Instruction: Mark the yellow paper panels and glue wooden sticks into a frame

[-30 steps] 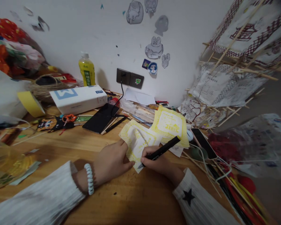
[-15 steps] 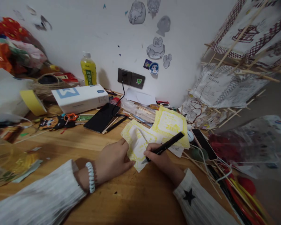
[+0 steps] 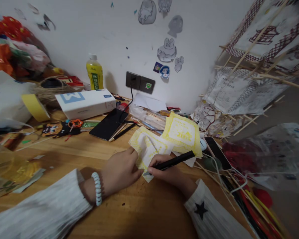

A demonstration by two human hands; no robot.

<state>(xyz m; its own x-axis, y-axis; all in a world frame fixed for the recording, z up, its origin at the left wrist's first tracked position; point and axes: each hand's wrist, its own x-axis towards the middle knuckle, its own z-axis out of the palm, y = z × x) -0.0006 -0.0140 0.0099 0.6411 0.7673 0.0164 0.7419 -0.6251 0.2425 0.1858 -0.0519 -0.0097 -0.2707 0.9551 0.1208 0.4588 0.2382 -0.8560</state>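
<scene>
**Near-Tip Grip**

Head view: our right hand point(image 3: 167, 173) clasps a black marker point(image 3: 176, 160) near its tip, likely for control. Our left hand point(image 3: 121, 168) overlaps the nearer yellow-bordered sheet point(image 3: 147, 146) on the wooden table point(image 3: 102, 220), perhaps steadying it; whether it pinches, we cannot tell.

A dim white wall point(image 3: 89, 30) with black sockets point(image 3: 140, 82) backs a wooden table point(image 3: 89, 149).

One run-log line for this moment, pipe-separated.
left hand: at left edge of near sheet | right hand: holding pen, tip near sheet's lower corner | beyond, to right: far sheet
</scene>
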